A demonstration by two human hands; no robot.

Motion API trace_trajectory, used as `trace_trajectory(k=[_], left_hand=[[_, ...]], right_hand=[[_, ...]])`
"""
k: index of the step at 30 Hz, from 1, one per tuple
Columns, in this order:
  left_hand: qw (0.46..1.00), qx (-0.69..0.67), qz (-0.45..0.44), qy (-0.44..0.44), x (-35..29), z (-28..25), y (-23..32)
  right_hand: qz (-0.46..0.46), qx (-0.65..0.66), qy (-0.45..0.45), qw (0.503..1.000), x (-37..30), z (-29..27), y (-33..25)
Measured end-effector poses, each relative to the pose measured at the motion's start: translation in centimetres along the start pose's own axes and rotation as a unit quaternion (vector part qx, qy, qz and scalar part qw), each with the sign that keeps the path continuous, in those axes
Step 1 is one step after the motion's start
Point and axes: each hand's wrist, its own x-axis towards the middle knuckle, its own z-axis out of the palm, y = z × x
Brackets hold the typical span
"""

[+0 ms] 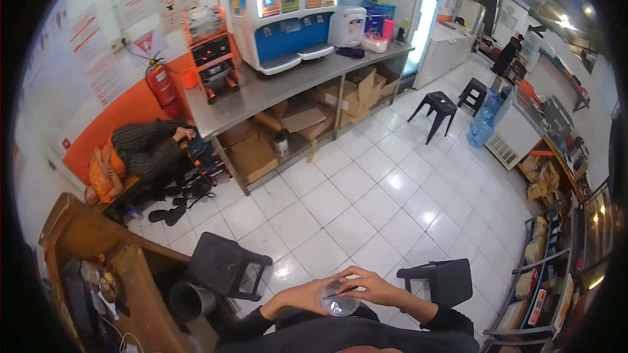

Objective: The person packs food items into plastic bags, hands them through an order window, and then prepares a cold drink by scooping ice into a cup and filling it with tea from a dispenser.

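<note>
Dark top (pixel 314 338): the wearer's own, along the lower edge, sleeves reaching toward the hands.
Tiled floor (pixel 353 189): pale squares, spread between the wearer and the counter.
Counter (pixel 226 114): metal-topped, along the far wall, cardboard boxes (pixel 252 155) beneath.
Drink dispenser (pixel 288 36): white with a blue front, standing on the counter.
Black stools: one (pixel 222 261) left of the hands, another (pixel 451 281) to their right.
Left hand (pixel 306 297): curved around the cup's left side, holding it.
Right hand (pixel 371 287): fingers bent narrowly over the cup's top; cannot tell whether they pinch anything.
Clear cup (pixel 341 307): round, between both hands, before the dark top.
</note>
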Motion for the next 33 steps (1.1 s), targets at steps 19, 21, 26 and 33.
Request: trace_trajectory(k=[19, 21, 26, 33], left_hand=[[0.949, 0.274, -0.01, 0.158, 33.0, -23.6, 2.7], [0.959, 0.256, 0.0, 0.119, 36.4, -26.7, 3.0], [0.987, 0.035, 0.026, -0.154, 46.5, -36.1, 1.3], [0.907, -0.048, -0.088, -0.408, 63.1, -45.5, -0.8]], right_hand=[[0.261, -0.122, 0.262, 0.921, 14.9, -31.9, 10.4], [0.231, -0.136, 0.229, 0.936, 15.7, -36.1, 11.9], [0.207, -0.203, 0.183, 0.94, 17.4, -44.1, 15.4], [0.053, -0.549, 0.137, 0.823, 21.7, -56.9, 22.6]])
